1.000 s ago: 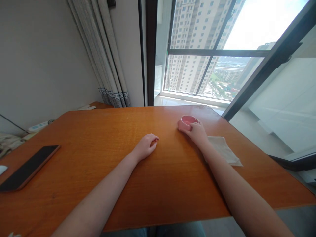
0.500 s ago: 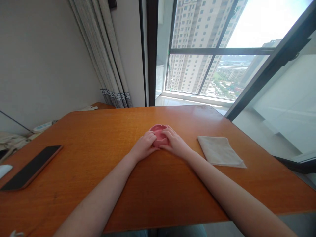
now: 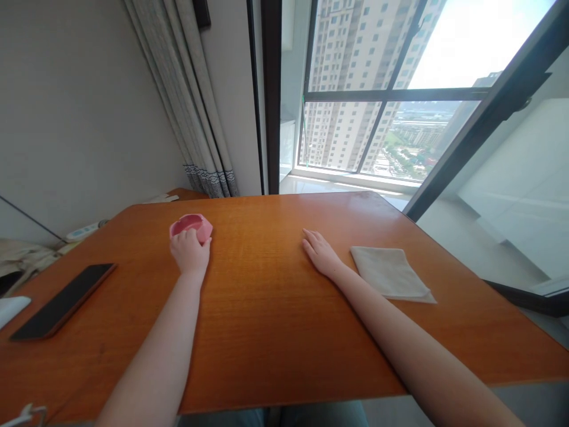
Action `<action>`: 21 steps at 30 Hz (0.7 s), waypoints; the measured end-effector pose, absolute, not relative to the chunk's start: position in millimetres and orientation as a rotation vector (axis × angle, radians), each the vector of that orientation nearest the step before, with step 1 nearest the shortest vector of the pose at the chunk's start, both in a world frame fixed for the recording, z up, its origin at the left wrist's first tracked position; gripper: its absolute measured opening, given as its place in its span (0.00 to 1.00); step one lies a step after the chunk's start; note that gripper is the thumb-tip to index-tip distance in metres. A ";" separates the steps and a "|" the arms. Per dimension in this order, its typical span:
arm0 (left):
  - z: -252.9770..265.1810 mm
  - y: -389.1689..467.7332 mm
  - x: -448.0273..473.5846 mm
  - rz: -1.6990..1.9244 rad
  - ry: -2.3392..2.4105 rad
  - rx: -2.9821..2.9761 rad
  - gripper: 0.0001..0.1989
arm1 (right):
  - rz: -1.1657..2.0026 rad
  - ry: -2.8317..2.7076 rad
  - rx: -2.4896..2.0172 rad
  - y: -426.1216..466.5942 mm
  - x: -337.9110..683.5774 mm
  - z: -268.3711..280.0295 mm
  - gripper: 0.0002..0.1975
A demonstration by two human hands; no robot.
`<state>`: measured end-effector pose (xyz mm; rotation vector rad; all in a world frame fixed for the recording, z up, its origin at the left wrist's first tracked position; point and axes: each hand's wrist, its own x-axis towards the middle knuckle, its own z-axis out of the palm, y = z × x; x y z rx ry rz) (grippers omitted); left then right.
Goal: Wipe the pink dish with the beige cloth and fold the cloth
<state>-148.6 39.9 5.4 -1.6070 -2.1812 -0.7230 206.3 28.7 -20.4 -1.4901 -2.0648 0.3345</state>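
A small pink ashtray (image 3: 204,229), with a faceted side and a notched rim, is at the left of the far half of the table. My left hand (image 3: 189,251) grips its near side, thumb outside on the right and fingers over the rim. Those fingers hide part of the bowl. Well to the right, my right hand (image 3: 322,253) lies on the tabletop, fingers stretched out and holding nothing. The folded light grey cloth (image 3: 391,273) is the thing nearest to it, just right of the wrist.
On the left of the brown wooden table (image 3: 267,332) lies a long dark flat pad (image 3: 64,302). A white object (image 3: 12,309) is beside it at the left edge. A white cable end (image 3: 31,413) shows at the near left corner. Behind the table hangs a grey curtain (image 3: 191,107).
The ashtray has moved left, away from the middle, in my left hand. My right hand has let go of it and lies slightly to the right with its fingers straightened.
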 end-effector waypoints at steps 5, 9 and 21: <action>5.6 33.7 -148.0 -0.558 -2.281 -1.514 0.17 | 0.373 -1.957 -1.507 32.1 209.0 -25.7 0.25; 5.4 35.6 -148.2 -0.496 -2.309 -1.547 0.17 | 0.363 -1.973 -1.522 32.5 208.6 -27.0 0.26; 9.0 34.0 -108.0 -0.965 -1.906 -1.757 0.16 | 0.118 -1.908 -2.497 26.7 265.8 31.7 0.18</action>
